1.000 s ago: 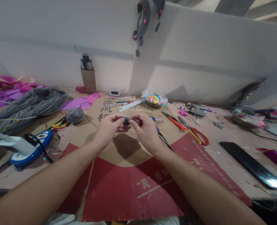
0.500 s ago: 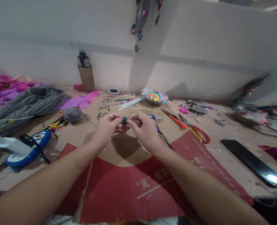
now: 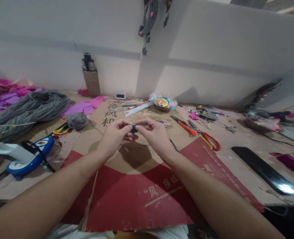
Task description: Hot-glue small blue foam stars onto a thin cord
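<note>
A small dark blue piece (image 3: 133,128) is pinched between the fingertips of both hands, above a brown and red cardboard sheet (image 3: 127,199). My left hand (image 3: 114,137) grips its left side with thumb and forefinger, the other fingers curled beneath. From the right, my right hand (image 3: 153,136) holds the same piece between thumb and forefinger. Fingers hide most of the piece, so its shape is unclear. The hands' shadow falls on the cardboard under them.
Red-handled scissors (image 3: 211,141) and a black phone (image 3: 263,169) lie to the right. Grey yarn (image 3: 39,106), a yarn ball (image 3: 77,120) and a blue power strip (image 3: 32,159) are left. Behind stand a bottle (image 3: 91,79) and a bag-filled bowl (image 3: 162,103).
The view has shifted slightly. Both hands still pinch the small piece, with a slight change in finger position. The blue object beside my right hand is now mostly out of sight.
</note>
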A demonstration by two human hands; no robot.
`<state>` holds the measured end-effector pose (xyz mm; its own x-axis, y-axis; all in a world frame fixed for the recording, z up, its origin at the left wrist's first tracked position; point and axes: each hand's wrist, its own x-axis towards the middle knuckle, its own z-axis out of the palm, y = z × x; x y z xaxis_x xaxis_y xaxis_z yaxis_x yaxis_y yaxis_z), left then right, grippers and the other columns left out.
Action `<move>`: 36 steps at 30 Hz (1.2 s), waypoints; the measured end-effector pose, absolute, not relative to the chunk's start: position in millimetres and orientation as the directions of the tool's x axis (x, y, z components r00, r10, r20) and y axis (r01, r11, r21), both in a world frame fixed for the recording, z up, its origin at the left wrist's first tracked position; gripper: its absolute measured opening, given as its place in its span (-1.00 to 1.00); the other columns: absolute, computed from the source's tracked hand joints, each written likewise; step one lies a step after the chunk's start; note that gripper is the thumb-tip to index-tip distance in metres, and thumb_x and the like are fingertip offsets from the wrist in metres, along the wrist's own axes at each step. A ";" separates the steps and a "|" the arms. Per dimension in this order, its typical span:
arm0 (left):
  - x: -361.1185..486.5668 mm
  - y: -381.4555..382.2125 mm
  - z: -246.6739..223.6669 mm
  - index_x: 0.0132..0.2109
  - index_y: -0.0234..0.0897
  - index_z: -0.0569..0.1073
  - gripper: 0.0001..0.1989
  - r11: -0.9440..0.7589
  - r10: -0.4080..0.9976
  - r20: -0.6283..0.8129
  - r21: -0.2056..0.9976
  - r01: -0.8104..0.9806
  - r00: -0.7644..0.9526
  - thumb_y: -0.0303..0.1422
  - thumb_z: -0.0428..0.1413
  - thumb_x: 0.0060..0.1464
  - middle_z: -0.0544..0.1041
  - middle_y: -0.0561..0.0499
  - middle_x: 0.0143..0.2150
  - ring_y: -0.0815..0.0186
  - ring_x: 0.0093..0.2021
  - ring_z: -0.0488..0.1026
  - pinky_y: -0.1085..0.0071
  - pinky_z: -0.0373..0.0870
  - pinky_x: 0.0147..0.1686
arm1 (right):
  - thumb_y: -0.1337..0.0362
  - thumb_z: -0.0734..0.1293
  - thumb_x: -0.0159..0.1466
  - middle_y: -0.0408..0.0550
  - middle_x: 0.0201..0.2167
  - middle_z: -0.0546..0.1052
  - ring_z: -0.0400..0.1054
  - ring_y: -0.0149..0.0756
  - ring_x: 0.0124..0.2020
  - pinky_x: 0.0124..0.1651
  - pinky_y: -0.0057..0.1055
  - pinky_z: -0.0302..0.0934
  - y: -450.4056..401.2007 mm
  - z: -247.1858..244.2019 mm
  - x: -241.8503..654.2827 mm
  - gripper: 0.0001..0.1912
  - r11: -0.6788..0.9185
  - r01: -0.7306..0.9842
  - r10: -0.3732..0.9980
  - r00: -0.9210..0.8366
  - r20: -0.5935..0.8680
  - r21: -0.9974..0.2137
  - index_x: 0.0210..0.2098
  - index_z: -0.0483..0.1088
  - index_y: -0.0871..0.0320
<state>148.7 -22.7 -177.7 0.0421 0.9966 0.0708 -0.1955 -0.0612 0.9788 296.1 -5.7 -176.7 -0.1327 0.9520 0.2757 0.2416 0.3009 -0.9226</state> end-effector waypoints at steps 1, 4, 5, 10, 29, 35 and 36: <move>148.5 -22.7 -177.6 -0.34 -0.33 0.39 -0.83 -0.051 0.997 0.062 0.980 -0.193 0.048 -0.34 0.20 -0.05 0.49 0.05 -0.55 0.32 -0.52 0.52 0.44 0.43 -0.48 | 0.18 0.35 0.10 -0.20 -0.61 0.35 0.20 -0.43 -0.54 -0.45 -0.45 0.08 -6.0 -176.6 295.8 -0.80 0.294 0.233 0.953 -0.139 0.268 -0.927 -0.33 0.49 0.16; 147.6 -22.4 -178.3 -0.34 -0.32 0.39 -0.85 -0.023 0.997 0.035 0.983 -0.184 0.066 -0.35 0.19 -0.04 0.50 0.05 -0.54 0.33 -0.53 0.52 0.46 0.42 -0.50 | 0.19 0.35 0.09 -0.12 -0.51 0.48 0.31 -0.38 -0.47 -0.38 -0.43 0.16 -5.5 -177.4 295.3 -0.83 0.277 0.207 0.957 -0.141 0.252 -0.938 -0.39 0.47 0.18; 147.5 -22.3 -178.8 -0.33 -0.32 0.39 -0.85 -0.018 0.997 0.032 0.983 -0.182 0.072 -0.35 0.19 -0.03 0.50 0.05 -0.53 0.34 -0.52 0.52 0.47 0.42 -0.49 | 0.20 0.35 0.09 -0.12 -0.50 0.49 0.32 -0.38 -0.47 -0.37 -0.44 0.17 -4.9 -177.9 295.3 -0.83 0.273 0.202 0.958 -0.142 0.247 -0.941 -0.41 0.46 0.18; 147.5 -22.3 -181.6 -0.32 -0.31 0.40 -0.87 -0.022 0.988 0.051 0.980 -0.199 0.145 -0.33 0.14 0.03 0.51 0.04 -0.52 0.34 -0.49 0.53 0.47 0.43 -0.46 | 0.22 0.32 0.10 -0.18 -0.57 0.41 0.23 -0.45 -0.54 -0.43 -0.47 0.09 -2.8 -179.5 296.2 -0.85 0.287 0.224 0.955 -0.145 0.259 -0.931 -0.46 0.39 0.19; 148.1 -26.9 -177.6 -0.32 -0.32 0.40 -0.84 -0.113 0.989 0.107 0.992 0.057 0.101 -0.30 0.15 0.01 0.50 0.03 -0.48 0.30 -0.48 0.54 0.41 0.49 -0.47 | 0.24 0.31 0.12 -0.17 -0.52 0.43 0.28 -0.42 -0.49 -0.40 -0.46 0.15 -7.7 -180.6 295.7 -0.87 0.304 0.177 0.942 -0.200 0.268 -0.936 -0.47 0.36 0.19; 142.6 -18.2 -179.7 -0.34 -0.31 0.38 -0.84 -0.049 0.997 0.052 0.997 -0.060 0.050 -0.31 0.17 -0.01 0.47 0.07 -0.57 0.33 -0.56 0.51 0.50 0.41 -0.61 | 0.18 0.32 0.16 -0.10 -0.41 0.50 0.34 -0.38 -0.40 -0.29 -0.41 0.22 -7.1 -177.1 299.6 -0.81 0.357 0.175 0.902 -0.322 0.289 -0.918 -0.32 0.43 0.18; 141.9 -17.2 -180.4 -0.34 -0.31 0.38 -0.84 -0.049 0.997 0.052 0.997 -0.064 0.050 -0.31 0.17 -0.01 0.47 0.07 -0.57 0.34 -0.57 0.50 0.51 0.41 -0.60 | 0.18 0.32 0.16 -0.10 -0.41 0.51 0.35 -0.37 -0.40 -0.30 -0.41 0.22 -7.0 -177.1 300.1 -0.80 0.362 0.192 0.901 -0.325 0.289 -0.912 -0.29 0.43 0.17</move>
